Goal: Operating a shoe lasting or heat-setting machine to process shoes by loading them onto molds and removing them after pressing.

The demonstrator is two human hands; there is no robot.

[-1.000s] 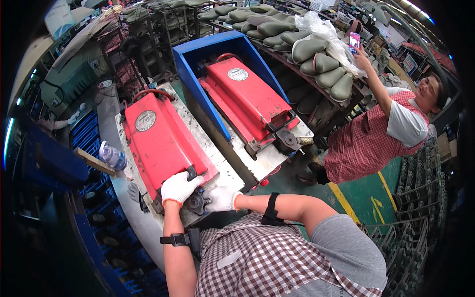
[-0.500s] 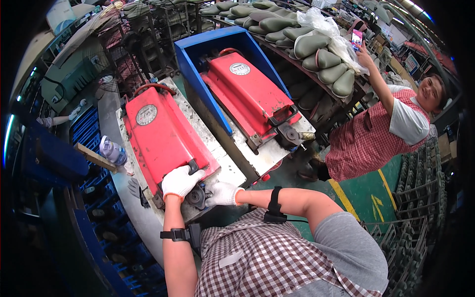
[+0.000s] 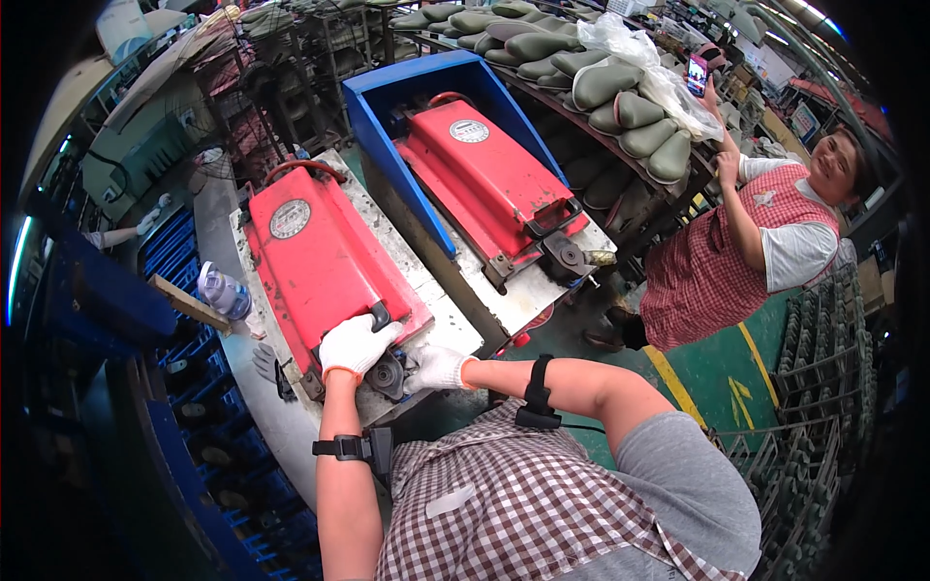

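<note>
My left hand (image 3: 355,346), in a white glove, is closed round the black handle (image 3: 381,314) at the near end of the left machine's red cover (image 3: 315,254). Most of that handle is hidden under the glove. My right hand (image 3: 438,368), also gloved, has its fingers curled at the machine's near right corner. Right beside those fingers sits a dark round fitting (image 3: 386,376). What the right fingers grip is hidden from view. The red cover lies down over the white machine top (image 3: 441,327).
A matching red machine (image 3: 484,174) with a blue hood (image 3: 417,73) stands to the right. Green shoe-shaped forms (image 3: 605,85) fill a rack behind. On the left are a bottle (image 3: 223,290) and a grey glove (image 3: 264,364). At right, a person (image 3: 736,242) holds up a phone (image 3: 697,75).
Both my hands stay at the same places on the machine, with only a slight shift of my fingers. The other person has raised a second arm toward the phone arm.
</note>
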